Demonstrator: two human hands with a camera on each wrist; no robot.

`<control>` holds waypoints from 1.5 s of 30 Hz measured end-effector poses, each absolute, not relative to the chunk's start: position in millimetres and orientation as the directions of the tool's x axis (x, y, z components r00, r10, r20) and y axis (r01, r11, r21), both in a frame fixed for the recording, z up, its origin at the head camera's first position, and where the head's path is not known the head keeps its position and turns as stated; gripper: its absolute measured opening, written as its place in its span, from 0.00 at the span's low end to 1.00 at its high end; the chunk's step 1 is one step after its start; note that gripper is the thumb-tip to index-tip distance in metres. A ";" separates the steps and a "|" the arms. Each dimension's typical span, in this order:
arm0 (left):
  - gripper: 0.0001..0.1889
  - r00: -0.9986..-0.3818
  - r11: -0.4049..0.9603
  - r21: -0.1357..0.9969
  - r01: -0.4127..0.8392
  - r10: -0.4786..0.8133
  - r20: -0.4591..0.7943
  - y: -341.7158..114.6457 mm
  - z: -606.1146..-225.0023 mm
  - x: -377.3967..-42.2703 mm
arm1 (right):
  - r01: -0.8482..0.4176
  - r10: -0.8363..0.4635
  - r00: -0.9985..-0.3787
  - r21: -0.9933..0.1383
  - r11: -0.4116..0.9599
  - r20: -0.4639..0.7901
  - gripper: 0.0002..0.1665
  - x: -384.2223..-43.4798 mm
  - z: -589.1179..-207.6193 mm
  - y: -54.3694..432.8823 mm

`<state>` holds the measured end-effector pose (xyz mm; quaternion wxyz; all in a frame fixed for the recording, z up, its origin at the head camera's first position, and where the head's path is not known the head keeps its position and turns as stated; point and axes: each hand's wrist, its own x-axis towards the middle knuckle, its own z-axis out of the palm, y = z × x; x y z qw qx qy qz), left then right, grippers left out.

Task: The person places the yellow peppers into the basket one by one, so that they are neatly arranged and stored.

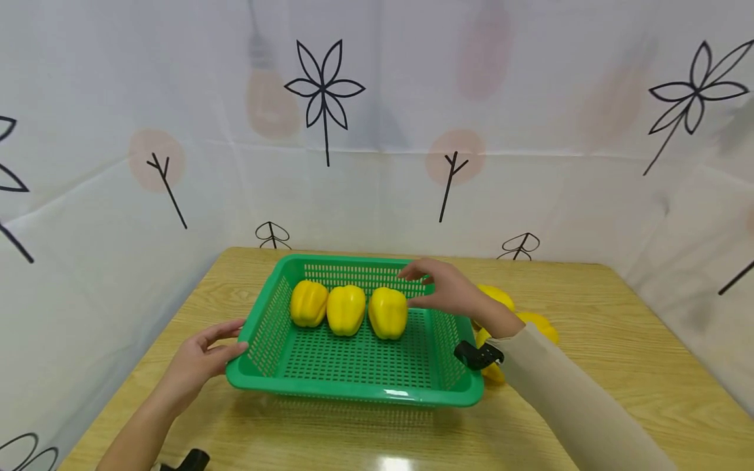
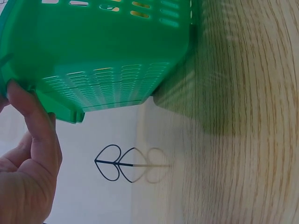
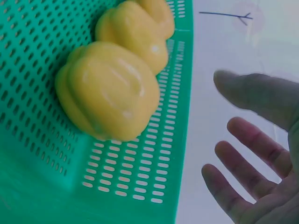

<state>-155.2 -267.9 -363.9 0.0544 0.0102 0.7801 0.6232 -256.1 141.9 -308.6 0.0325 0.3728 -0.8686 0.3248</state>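
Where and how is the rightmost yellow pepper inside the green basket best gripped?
I'd take the rightmost yellow pepper round its rounded upper body, coming from above and the right with the right hand. That side looks free, while the middle pepper crowds its left and the far wall of the green basket stands behind it.

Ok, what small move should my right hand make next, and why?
I'd probably move your right hand to the loose peppers lying right of the green basket: that hand is empty, three peppers already sit in a row inside, and your left hand grips the basket.
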 end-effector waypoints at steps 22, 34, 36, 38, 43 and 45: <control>0.32 -0.994 0.232 0.972 -0.048 0.082 -0.069 -268.0 -363.3 -155.3 | -0.751 -0.593 -0.660 -0.441 0.492 0.461 0.21 -226.4 -307.0 167.2; 0.33 -0.993 0.234 0.970 -0.062 0.084 -0.084 -268.8 -364.1 -155.9 | -0.783 -0.567 -0.618 -0.365 0.503 0.545 0.23 -218.4 -314.9 187.5; 0.33 -0.993 0.238 0.969 -0.063 0.086 -0.085 -269.1 -364.1 -156.0 | -0.774 -0.559 -0.630 -0.373 0.512 0.539 0.22 -216.4 -315.3 190.6; 0.33 -0.993 0.241 0.969 -0.063 0.086 -0.086 -269.3 -364.1 -156.0 | -0.766 -0.552 -0.640 -0.380 0.519 0.534 0.22 -214.5 -316.4 194.0; 0.33 -0.993 0.243 0.968 -0.060 0.088 -0.084 -268.9 -363.5 -156.0 | -0.753 -0.536 -0.653 -0.380 0.538 0.535 0.22 -209.9 -322.2 203.9; 0.33 -0.993 0.241 0.969 -0.060 0.088 -0.083 -268.6 -363.3 -155.9 | -0.755 -0.530 -0.647 -0.364 0.545 0.548 0.22 -208.7 -325.4 207.9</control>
